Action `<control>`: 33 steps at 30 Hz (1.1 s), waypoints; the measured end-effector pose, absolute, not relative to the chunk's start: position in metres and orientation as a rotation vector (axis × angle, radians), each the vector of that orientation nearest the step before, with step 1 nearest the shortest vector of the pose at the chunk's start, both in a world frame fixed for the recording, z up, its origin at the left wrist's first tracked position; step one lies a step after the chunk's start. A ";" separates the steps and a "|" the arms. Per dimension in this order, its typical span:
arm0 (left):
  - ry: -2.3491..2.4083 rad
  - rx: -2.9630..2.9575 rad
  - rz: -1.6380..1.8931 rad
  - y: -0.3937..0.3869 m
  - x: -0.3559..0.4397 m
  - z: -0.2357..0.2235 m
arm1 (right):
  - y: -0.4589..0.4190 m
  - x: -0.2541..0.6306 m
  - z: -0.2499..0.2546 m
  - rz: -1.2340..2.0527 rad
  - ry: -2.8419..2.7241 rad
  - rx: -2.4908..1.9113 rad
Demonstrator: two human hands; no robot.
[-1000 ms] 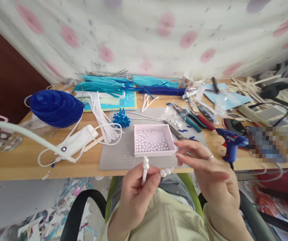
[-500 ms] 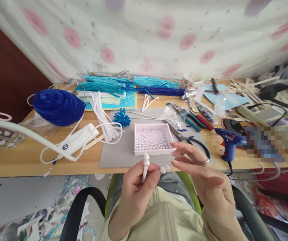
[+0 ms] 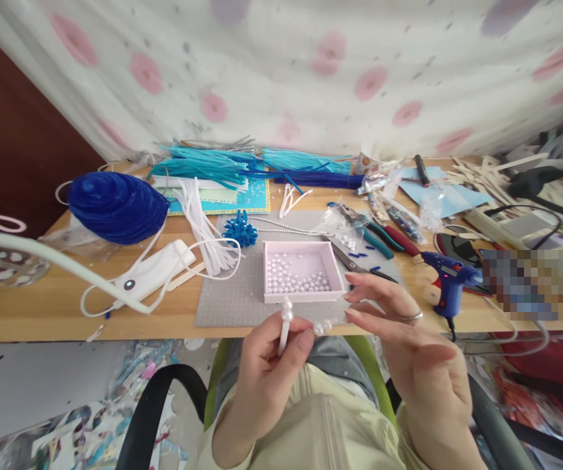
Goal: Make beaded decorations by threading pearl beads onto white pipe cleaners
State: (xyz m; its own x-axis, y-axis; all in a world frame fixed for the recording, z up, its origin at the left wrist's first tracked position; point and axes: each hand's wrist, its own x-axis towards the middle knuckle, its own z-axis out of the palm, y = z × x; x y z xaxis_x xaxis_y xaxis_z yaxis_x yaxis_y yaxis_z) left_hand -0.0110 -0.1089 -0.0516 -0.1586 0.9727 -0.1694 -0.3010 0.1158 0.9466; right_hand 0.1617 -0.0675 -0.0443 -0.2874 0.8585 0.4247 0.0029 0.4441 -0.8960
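My left hand pinches a white pipe cleaner with pearl beads at both visible ends. One beaded end stands upright above the fingers; the other beads stick out to the right of my thumb. Holding nothing, my right hand hovers to the right of those beads with its fingers apart and a ring on one of them. Just beyond both hands, a pale pink box holds loose pearl beads. The middle of the pipe cleaner is hidden by my left fingers.
A grey cutting mat lies under the box. Scissors, pliers and a blue glue gun lie to the right. A blue pipe-cleaner bundle, a white corded device and a blue tufted piece are on the left.
My right hand has shifted slightly right, away from the beads. My left hand keeps its pinch on the beaded pipe cleaner almost unmoved.
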 end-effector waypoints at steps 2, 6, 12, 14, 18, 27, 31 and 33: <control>1.173 0.785 1.361 -0.109 -0.011 -0.052 | -0.068 0.161 -0.044 1.013 -1.663 -0.752; 1.136 0.757 1.400 -0.108 -0.010 -0.054 | -0.069 0.159 -0.044 1.020 -1.617 -0.756; 1.062 0.636 1.425 -0.103 -0.009 -0.060 | -0.066 0.157 -0.044 0.974 -1.425 -0.745; 1.055 0.610 1.429 -0.101 -0.008 -0.061 | -0.066 0.156 -0.045 0.978 -1.461 -0.751; 1.072 0.527 1.460 -0.101 -0.006 -0.057 | -0.069 0.156 -0.048 0.973 -1.538 -0.753; 1.075 0.399 1.495 -0.101 -0.003 -0.049 | -0.069 0.157 -0.054 0.960 -1.551 -0.789; 1.073 0.369 1.526 -0.101 -0.002 -0.051 | -0.068 0.157 -0.053 0.960 -1.552 -0.792; 1.056 0.355 1.543 -0.100 -0.002 -0.052 | -0.068 0.157 -0.053 0.957 -1.559 -0.791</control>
